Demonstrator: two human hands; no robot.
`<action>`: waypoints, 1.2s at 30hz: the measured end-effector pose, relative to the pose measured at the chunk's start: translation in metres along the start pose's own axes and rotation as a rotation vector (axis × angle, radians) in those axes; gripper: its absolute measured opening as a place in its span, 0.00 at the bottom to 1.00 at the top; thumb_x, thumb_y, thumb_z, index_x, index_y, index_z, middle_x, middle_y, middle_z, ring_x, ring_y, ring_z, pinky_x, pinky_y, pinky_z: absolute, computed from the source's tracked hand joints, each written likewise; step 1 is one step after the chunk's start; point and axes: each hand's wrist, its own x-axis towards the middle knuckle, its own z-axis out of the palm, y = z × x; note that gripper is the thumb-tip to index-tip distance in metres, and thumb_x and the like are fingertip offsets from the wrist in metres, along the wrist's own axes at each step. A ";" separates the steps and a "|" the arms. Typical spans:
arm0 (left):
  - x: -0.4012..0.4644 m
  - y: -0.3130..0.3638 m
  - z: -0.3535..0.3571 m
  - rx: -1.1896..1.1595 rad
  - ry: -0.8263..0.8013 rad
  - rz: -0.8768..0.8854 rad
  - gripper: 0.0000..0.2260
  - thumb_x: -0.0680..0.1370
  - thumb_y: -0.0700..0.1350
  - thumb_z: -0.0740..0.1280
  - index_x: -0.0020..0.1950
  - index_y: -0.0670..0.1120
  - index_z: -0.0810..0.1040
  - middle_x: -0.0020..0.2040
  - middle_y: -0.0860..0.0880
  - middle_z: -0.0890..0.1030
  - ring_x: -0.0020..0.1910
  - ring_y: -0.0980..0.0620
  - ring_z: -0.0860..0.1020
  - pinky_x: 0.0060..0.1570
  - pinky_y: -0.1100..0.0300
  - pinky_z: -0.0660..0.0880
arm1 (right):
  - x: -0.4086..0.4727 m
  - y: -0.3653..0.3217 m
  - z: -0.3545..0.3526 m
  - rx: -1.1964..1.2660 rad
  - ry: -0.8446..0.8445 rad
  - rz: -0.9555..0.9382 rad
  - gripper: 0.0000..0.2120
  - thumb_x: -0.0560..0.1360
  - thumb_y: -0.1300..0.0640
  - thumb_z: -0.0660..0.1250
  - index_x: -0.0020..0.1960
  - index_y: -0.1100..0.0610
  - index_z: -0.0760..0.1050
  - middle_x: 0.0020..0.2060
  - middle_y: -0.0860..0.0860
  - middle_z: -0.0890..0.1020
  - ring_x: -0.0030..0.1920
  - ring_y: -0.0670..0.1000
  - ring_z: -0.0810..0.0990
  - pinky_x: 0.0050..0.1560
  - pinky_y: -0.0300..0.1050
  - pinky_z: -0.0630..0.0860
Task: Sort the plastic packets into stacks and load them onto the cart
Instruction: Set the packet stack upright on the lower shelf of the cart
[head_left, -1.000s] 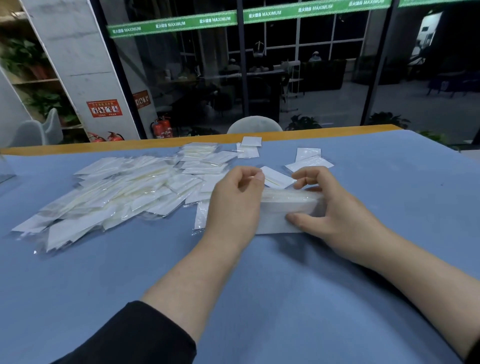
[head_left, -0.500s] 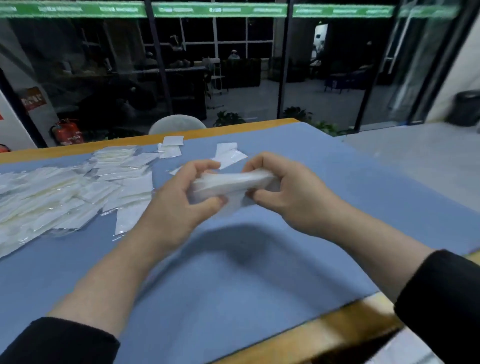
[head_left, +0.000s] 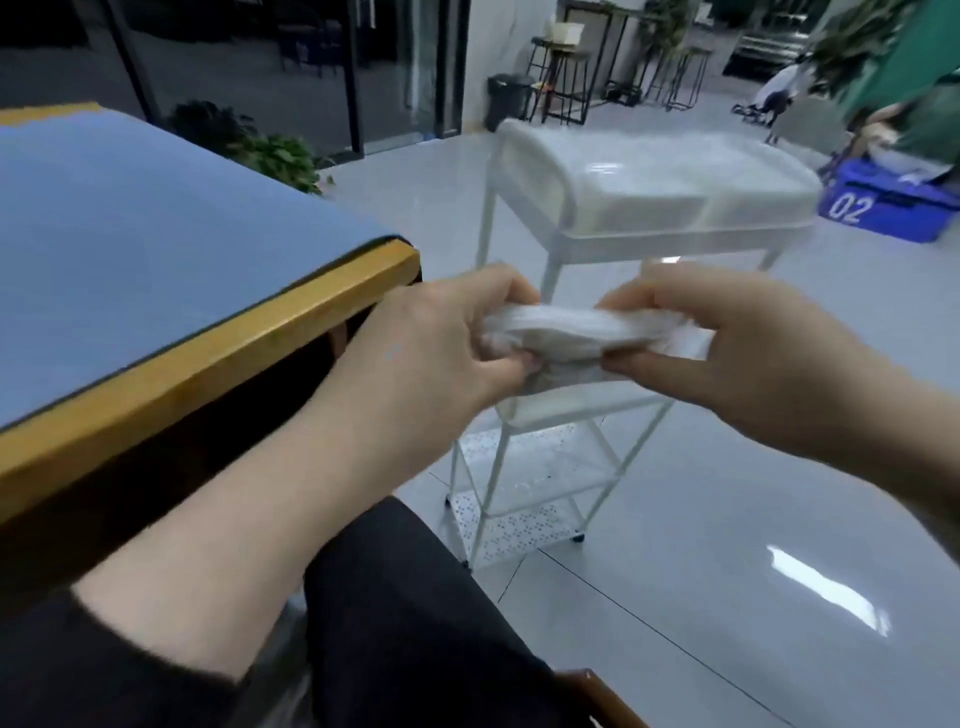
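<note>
Grey floor stretched beyond the table (head_left: 171, 249) as we faced the cart (head_left: 649, 208). Our left hand (head_left: 431, 353) and right hand (head_left: 753, 358) pinched the stack of packets (head_left: 566, 332) by its ends, keeping it squared for loading

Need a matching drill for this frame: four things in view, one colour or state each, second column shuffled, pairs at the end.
Things:
1. stack of plastic packets
2. cart
3. crate marked 02
4. table edge

Colour or state:
A. blue, on the floor far right
B. yellow-orange wood
C. held between the left hand and the right hand
D. white, tiered, standing on the floor

Pairs: 1-C, 2-D, 3-A, 4-B
</note>
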 end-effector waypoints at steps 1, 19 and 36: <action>0.002 0.003 0.026 -0.006 -0.027 -0.019 0.08 0.76 0.45 0.75 0.49 0.56 0.79 0.38 0.53 0.80 0.36 0.57 0.74 0.35 0.66 0.69 | -0.013 0.019 -0.001 -0.042 -0.015 0.018 0.11 0.72 0.40 0.68 0.54 0.37 0.76 0.47 0.35 0.80 0.50 0.40 0.78 0.50 0.39 0.73; 0.030 -0.141 0.148 0.276 -0.106 -0.335 0.08 0.82 0.52 0.65 0.57 0.53 0.80 0.52 0.60 0.80 0.54 0.61 0.77 0.58 0.55 0.75 | 0.020 0.248 0.106 -0.062 -0.204 0.148 0.08 0.79 0.55 0.68 0.58 0.49 0.80 0.52 0.44 0.81 0.53 0.49 0.77 0.54 0.46 0.72; 0.058 -0.175 0.187 -0.006 -0.066 -0.525 0.21 0.78 0.52 0.72 0.71 0.55 0.75 0.57 0.63 0.80 0.57 0.67 0.76 0.60 0.64 0.74 | 0.040 0.269 0.180 -0.102 0.028 0.106 0.10 0.75 0.59 0.71 0.57 0.54 0.80 0.50 0.48 0.77 0.51 0.54 0.76 0.52 0.58 0.76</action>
